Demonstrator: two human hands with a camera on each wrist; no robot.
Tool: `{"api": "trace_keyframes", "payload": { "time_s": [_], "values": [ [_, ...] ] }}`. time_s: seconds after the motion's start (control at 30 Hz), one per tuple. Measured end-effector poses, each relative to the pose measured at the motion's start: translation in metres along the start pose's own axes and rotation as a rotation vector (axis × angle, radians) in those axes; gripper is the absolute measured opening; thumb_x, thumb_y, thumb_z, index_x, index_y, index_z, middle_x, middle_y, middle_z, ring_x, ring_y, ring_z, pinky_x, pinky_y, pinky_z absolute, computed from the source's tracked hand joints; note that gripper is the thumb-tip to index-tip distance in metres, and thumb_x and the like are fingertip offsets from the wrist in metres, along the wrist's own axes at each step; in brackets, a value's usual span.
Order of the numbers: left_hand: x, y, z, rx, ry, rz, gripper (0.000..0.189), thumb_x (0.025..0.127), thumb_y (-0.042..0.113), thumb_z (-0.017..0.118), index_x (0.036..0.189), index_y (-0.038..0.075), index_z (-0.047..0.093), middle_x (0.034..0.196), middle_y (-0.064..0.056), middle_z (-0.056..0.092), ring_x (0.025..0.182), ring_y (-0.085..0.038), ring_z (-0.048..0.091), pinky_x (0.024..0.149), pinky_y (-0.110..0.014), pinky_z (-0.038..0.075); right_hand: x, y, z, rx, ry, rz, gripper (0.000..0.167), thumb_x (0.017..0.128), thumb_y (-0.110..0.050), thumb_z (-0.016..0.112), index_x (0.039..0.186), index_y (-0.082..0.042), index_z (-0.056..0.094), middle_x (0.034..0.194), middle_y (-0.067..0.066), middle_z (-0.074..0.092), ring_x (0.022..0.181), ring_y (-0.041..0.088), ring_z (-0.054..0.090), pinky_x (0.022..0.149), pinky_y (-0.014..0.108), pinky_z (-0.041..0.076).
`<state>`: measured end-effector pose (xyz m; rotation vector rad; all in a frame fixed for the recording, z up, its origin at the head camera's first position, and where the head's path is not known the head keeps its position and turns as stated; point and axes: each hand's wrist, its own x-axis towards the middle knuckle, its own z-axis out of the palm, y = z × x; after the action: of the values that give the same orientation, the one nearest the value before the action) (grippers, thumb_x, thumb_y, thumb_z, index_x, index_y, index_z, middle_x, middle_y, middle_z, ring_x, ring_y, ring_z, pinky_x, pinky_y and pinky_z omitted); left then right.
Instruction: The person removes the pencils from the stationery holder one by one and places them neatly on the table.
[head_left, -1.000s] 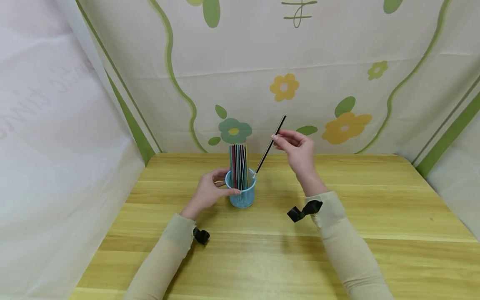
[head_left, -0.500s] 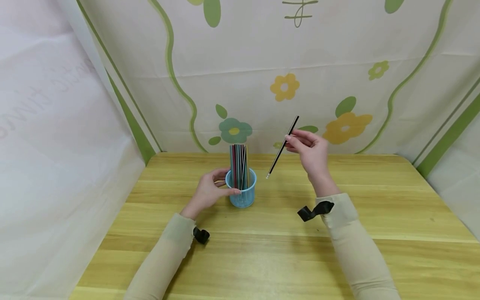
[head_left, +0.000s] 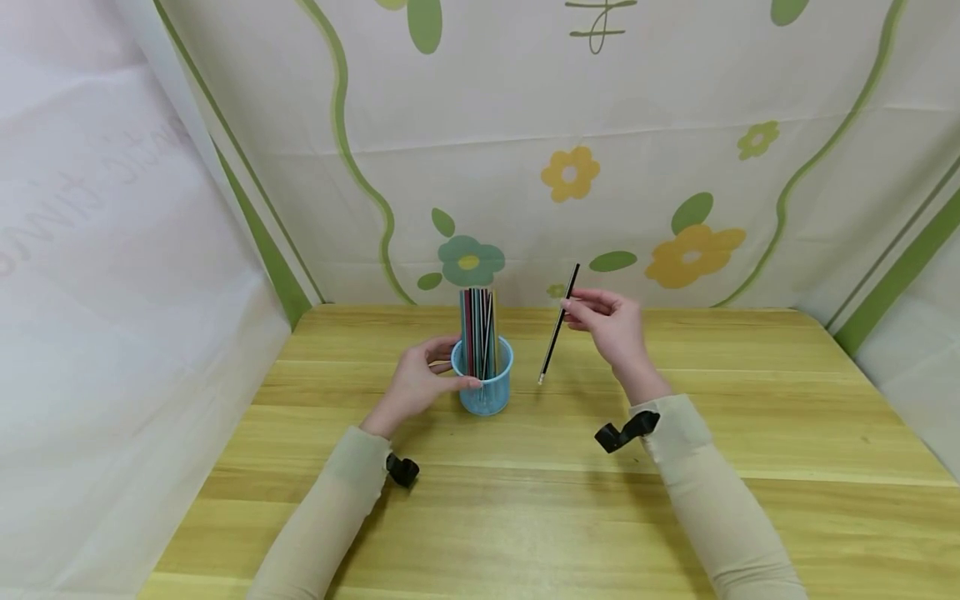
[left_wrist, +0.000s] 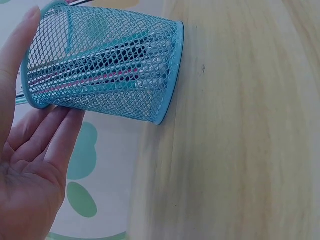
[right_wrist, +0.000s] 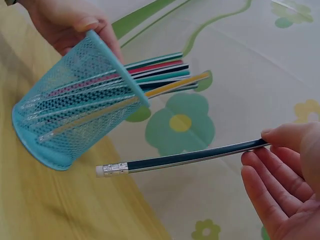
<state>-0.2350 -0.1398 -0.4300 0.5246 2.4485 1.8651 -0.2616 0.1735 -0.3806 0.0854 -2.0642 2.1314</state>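
A blue mesh pencil cup (head_left: pixel 486 400) stands on the wooden table, holding a bundle of striped pencils (right_wrist: pixel 170 75) in green, red, black and yellow. My left hand (head_left: pixel 416 382) holds the cup at its rim, the thumb in front and the fingers behind. To the right of the cup, my right hand (head_left: pixel 613 329) pinches a black-and-white striped pencil (head_left: pixel 556 340) between thumb and fingertips near its upper end. This pencil tilts, with its white eraser (right_wrist: pixel 100 171) and silver ferrule pointing down, apart from the cup.
The wooden table (head_left: pixel 480 517) spreads in front of both arms. A white cloth backdrop (head_left: pixel 480 100) with printed flowers rises behind its far edge, and more cloth hangs at both sides. Each wrist wears a small black camera (head_left: pixel 402 472).
My right hand moved the pencil rightward, away from the cup's rim, then lowered it and came back slightly left. The left hand and the cup stayed where they were.
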Motion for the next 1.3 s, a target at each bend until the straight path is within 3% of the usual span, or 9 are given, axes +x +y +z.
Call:
{"api": "trace_keyframes", "payload": {
  "time_s": [0.43,0.57,0.73,1.03,1.3],
  "values": [
    [0.000,0.000,-0.001,0.005,-0.006,0.000,0.072,0.073,0.020,0.096,0.134,0.004,0.062,0.122,-0.010,0.067,0.112,-0.026,0.065,0.101,-0.048,0.052,0.005,0.036,0.008,-0.105,-0.163,0.212,0.041,0.093,-0.015,0.078,0.125,0.007,0.067,0.110,0.019,0.073,0.086,0.025,0.075,0.087,0.049,0.059],
    [0.000,-0.001,-0.001,0.000,-0.005,-0.002,0.072,0.072,0.021,0.096,0.134,0.005,0.063,0.121,-0.009,0.068,0.112,-0.025,0.066,0.101,-0.048,0.053,0.007,0.044,0.013,-0.130,-0.204,0.245,0.039,0.093,-0.011,0.077,0.124,0.010,0.066,0.107,0.020,0.074,0.088,0.033,0.074,0.088,0.053,0.058],
    [0.000,-0.002,-0.001,-0.003,-0.004,-0.004,0.072,0.072,0.022,0.096,0.134,0.005,0.063,0.121,-0.008,0.068,0.112,-0.025,0.066,0.101,-0.048,0.053,0.009,0.055,0.019,-0.164,-0.241,0.252,0.035,0.093,-0.008,0.076,0.122,0.011,0.067,0.105,0.020,0.074,0.084,0.029,0.074,0.083,0.048,0.061],
    [0.000,-0.002,-0.002,-0.018,-0.012,0.002,0.071,0.072,0.021,0.096,0.133,0.005,0.063,0.121,-0.010,0.067,0.112,-0.027,0.066,0.101,-0.052,0.052,0.010,0.070,0.026,-0.192,-0.237,0.344,0.032,0.093,-0.006,0.075,0.121,0.009,0.069,0.103,0.020,0.074,0.077,0.020,0.072,0.077,0.035,0.063],
    [0.001,-0.003,-0.003,-0.014,-0.014,0.006,0.069,0.073,0.022,0.096,0.132,0.006,0.064,0.120,-0.008,0.068,0.111,-0.025,0.066,0.101,-0.051,0.052,0.006,0.074,0.030,-0.193,-0.213,0.391,0.032,0.092,-0.002,0.074,0.121,0.012,0.067,0.101,0.023,0.073,0.073,0.021,0.072,0.072,0.034,0.064]
  ]
}}
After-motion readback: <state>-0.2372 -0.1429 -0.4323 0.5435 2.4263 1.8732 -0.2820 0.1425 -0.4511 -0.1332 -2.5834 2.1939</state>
